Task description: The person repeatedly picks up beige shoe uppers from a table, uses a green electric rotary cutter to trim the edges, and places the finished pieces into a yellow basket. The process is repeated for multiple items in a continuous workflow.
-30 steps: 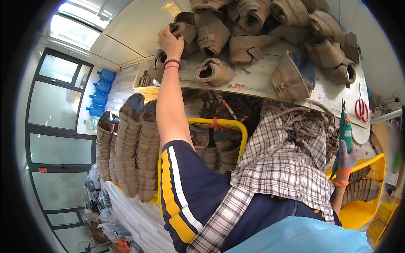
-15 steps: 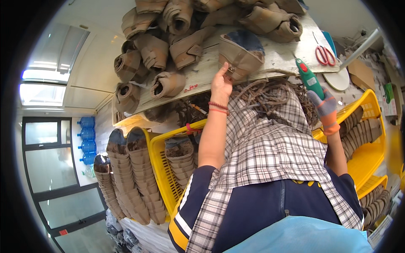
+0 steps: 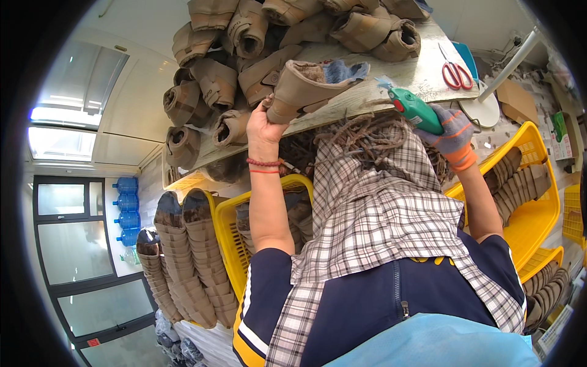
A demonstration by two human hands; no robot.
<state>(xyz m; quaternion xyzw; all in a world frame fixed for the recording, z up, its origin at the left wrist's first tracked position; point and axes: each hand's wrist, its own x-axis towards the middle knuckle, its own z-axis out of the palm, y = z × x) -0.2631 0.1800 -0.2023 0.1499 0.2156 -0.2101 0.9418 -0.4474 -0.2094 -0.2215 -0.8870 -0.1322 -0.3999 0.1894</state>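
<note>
My left hand grips a tan shoe upper at one end, raised over the table's front edge. Brown fleece and a blue patch of lining show in its opening. In a grey and orange glove, my right hand is closed round a green handheld power tool with a red button. The tool's head points at the upper and stands a little apart from it. Its tip is blurred. Brown fuzzy strips lie heaped on my checked apron, below and between my hands.
More shoe uppers pile up on the whitish table. Red-handled scissors lie at its right end. A yellow basket stands left, another yellow basket right, both holding uppers. Tall stacks of uppers stand far left.
My left hand has moved left with the upper, which has turned from upright to lying sideways. The power tool has swung to point left, nearer the upper.
</note>
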